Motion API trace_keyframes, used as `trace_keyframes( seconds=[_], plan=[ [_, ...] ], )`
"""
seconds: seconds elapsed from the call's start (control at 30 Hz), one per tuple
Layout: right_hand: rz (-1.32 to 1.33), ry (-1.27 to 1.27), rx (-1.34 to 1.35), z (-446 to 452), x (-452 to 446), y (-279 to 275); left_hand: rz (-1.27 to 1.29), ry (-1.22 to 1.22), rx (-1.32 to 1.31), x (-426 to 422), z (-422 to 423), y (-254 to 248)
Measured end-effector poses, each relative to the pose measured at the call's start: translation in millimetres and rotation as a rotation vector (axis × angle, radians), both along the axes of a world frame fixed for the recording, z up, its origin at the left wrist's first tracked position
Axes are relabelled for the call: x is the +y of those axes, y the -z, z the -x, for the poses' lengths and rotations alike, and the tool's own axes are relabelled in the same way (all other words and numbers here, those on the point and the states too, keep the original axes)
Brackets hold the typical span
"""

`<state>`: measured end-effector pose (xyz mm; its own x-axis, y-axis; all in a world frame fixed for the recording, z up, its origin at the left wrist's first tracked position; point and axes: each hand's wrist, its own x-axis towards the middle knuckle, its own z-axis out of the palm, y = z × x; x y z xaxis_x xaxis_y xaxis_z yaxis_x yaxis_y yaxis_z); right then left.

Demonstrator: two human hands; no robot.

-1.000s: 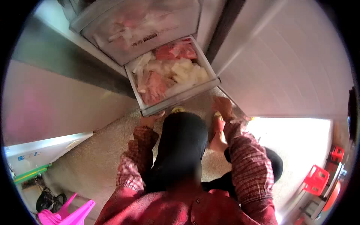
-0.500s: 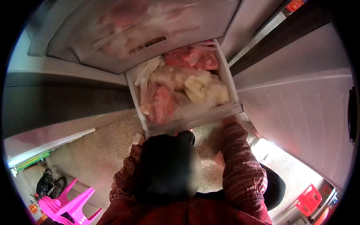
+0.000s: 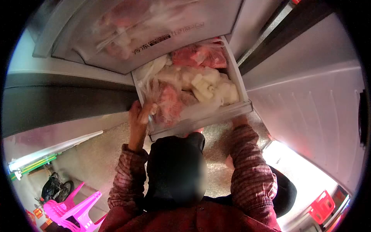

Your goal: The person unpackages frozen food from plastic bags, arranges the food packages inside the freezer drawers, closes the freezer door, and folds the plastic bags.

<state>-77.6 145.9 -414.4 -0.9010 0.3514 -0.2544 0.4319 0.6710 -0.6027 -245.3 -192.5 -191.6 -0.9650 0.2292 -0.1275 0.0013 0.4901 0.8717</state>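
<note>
Since the earlier frame, the left hand [image 3: 139, 116] has come up from below the drawer's front corner to its left wall, while the open drawer [image 3: 201, 121] stays nearly where it was, pulled out just ahead of the person's black-clad knee [image 3: 174, 166]. Two hands are in view: the left has its fingers bent and fairly narrow over the left wall, tips beside a pink bag [image 3: 169, 102], and I cannot tell whether they pinch any plastic; the right hand [image 3: 239, 121] is still low at the right end of the drawer's front edge, mostly hidden, so its grip cannot be told. One drawer is open, and one upper drawer [image 3: 214, 23] with printed lettering on its front sits above it. Inside the open one I count one pink bag at the front left, one red bag [image 3: 199, 56] at the back right, and one heap of pale yellow pieces [image 3: 205, 87] between them and to the right, too merged to number. On the floor are one pink stool [image 3: 77, 208] at left and one red stool [image 3: 322, 207] at right.
</note>
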Motion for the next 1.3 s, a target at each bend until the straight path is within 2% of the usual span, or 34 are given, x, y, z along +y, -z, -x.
trace_keyframes(
  seconds=[0.07, 0.1, 0.17, 0.2, 0.27, 0.3, 0.4, 0.43, 0.5, 0.57, 0.7, 0.77, 0.9, 0.97, 1.1, 1.17, 1.3],
  plan=[
    [-0.011, -0.003, 0.003, 0, 0, 2, -0.325, -0.051, -0.166, 12, 3, -3],
    [-0.01, 0.0, 0.007, -1, 0, 5, -0.318, -0.061, -0.159, 12, 10, -1],
    [0.009, -0.002, 0.022, 0, -3, 9, -0.016, -0.13, -0.299, 14, 25, 2],
    [0.019, -0.003, 0.032, 1, -3, 10, -0.009, -0.139, -0.289, 18, 26, -1],
    [0.032, -0.001, 0.058, 4, -3, 8, -0.22, -0.141, -0.047, 32, 28, -5],
    [0.06, -0.021, 0.095, 6, -2, -10, -0.216, -0.142, -0.041, 30, 36, 2],
    [0.056, -0.109, 0.093, 12, -2, -46, -0.117, -0.185, 0.037, 21, 52, 26],
    [0.057, -0.102, 0.081, 11, -1, -45, -0.007, -0.214, 0.048, 19, 54, 32],
    [0.06, -0.089, 0.072, 10, 0, -42, 0.102, -0.235, 0.056, 30, 53, 20],
    [0.074, -0.062, 0.07, 10, 1, -38, 0.214, -0.127, 0.112, 39, 45, 2],
    [0.118, -0.015, 0.081, 11, 5, -36, 0.049, -0.247, 0.164, 40, 35, 11],
    [0.156, 0.017, 0.09, 13, 6, -36, -0.07, -0.286, 0.104, 37, 37, 19],
    [0.314, 0.108, 0.129, 13, 5, -33, 0.105, -0.27, 0.196, 34, 29, 17],
    [0.434, 0.17, 0.157, 19, 7, -32, -0.166, -0.296, 0.124, 36, 26, 17],
    [0.721, 0.303, 0.23, 27, 9, -36, -0.131, -0.305, 0.093, 36, 22, 9],
    [0.828, 0.351, 0.275, 26, 10, -39, -0.311, -0.319, 0.052, 41, 17, 3],
    [1.0, 0.421, 0.337, 30, 8, -42, -0.418, -0.344, 0.059, 33, 22, 15]
  ],
)
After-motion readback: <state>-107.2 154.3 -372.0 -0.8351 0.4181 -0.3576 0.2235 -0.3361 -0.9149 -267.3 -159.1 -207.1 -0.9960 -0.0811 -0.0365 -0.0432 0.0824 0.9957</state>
